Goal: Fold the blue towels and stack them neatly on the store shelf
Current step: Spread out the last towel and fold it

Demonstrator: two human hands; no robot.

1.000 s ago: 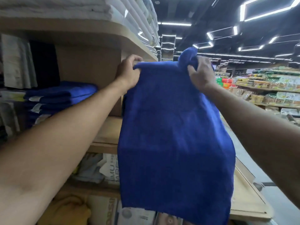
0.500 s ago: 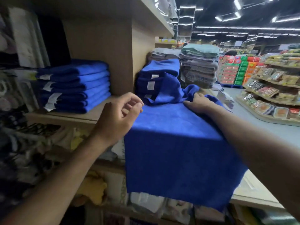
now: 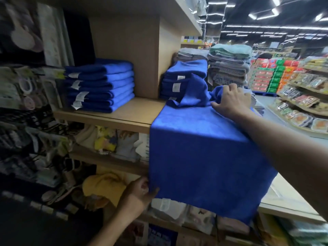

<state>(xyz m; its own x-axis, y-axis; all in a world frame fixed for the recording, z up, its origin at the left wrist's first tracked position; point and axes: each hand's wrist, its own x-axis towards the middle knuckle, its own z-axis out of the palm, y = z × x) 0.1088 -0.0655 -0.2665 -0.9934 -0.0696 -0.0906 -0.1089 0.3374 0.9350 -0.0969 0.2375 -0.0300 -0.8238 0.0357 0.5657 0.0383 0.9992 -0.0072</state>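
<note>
Blue plush cloth, matte and soft-napped, lies half on the wooden shelf (image 3: pixel 113 118) and half over its front edge. A second ago this blue towel (image 3: pixel 198 153) hung in the air from both hands. It has since been lowered, so its upper part lies flat on the board and the rest drops in a smooth, square-cornered panel.

The right hand (image 3: pixel 230 100) has stayed at the far end, its fingers (image 3: pixel 232 87) bent over a bunched corner and grasping it against the shelf. The left hand (image 3: pixel 138 194) let go of the top edge and has dropped to the lower left corner, where its fingers (image 3: pixel 144 183) pinch the hem.

That reads as the set-up for a fold, probably the hanging half brought up over the flat half. The towel is spread but not yet folded.

Left of the upright divider (image 3: pixel 165 55) sits a stack of folded blue towels (image 3: pixel 99 86), rounded folds outward and white tags (image 3: pixel 80 95) showing. A second blue stack (image 3: pixel 181 77) stands just right of the divider, touching the loose towel's rumpled end. Grey and green towels (image 3: pixel 229 66) are piled behind.
</note>
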